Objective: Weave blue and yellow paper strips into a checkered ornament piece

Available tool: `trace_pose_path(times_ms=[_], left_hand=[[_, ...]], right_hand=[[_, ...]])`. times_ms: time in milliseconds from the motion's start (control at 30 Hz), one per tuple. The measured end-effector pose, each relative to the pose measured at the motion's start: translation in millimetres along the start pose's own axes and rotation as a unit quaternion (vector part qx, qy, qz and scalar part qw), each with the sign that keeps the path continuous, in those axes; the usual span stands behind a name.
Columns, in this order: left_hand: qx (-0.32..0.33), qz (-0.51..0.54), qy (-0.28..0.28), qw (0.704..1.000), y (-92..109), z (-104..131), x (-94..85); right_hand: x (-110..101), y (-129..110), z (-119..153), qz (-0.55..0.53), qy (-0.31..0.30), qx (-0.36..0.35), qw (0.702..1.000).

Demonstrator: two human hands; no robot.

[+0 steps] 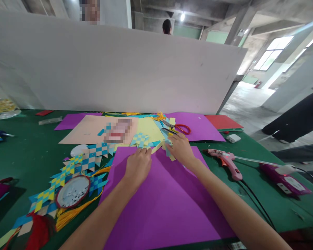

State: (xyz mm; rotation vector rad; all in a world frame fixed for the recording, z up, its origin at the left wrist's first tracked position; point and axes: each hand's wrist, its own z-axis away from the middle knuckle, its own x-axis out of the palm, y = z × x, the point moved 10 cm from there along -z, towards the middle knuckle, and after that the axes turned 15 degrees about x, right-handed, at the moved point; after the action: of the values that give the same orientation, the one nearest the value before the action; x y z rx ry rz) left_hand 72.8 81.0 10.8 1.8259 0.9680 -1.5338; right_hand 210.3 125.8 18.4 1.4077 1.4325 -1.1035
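My left hand (139, 163) is closed at the top edge of a large purple sheet (156, 208), its fingers at one end of a pale yellow paper strip (158, 147). Beyond its knuckles lies a woven yellow and blue paper piece (141, 139). My right hand (181, 149) reaches over yellow and light blue paper strips near the same sheet's top edge; its fingertips are partly hidden, and what they hold is unclear. Just past it are a dark pointed tool (169, 131) and red-handled scissors (182, 129).
On the left, woven paper fish with tassels surround a round lid (73, 191) of small beads. At right lie a pink glue gun (226, 162), a purple power strip (285, 178) and a white adapter (233, 138). A white board (120, 69) stands behind the table.
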Motion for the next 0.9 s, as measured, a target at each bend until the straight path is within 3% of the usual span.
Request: trace_pose_path(times_ms=[200, 567, 900], left_hand=[[0.014, 0.004, 0.001, 1.0, 4, 0, 0.9], [0.032, 0.013, 0.007, 0.999, 8, 1, -1.2], [0.06, 0.062, 0.066, 0.994, 22, -2, -11.5]], right_hand=[[8, -15, 30, -0.01, -0.02, -0.027, 0.999], [-20, -27, 103, -0.025, -0.047, -0.058, 0.997], [-38, -50, 188, -0.088, 0.056, -0.148, 0.983]])
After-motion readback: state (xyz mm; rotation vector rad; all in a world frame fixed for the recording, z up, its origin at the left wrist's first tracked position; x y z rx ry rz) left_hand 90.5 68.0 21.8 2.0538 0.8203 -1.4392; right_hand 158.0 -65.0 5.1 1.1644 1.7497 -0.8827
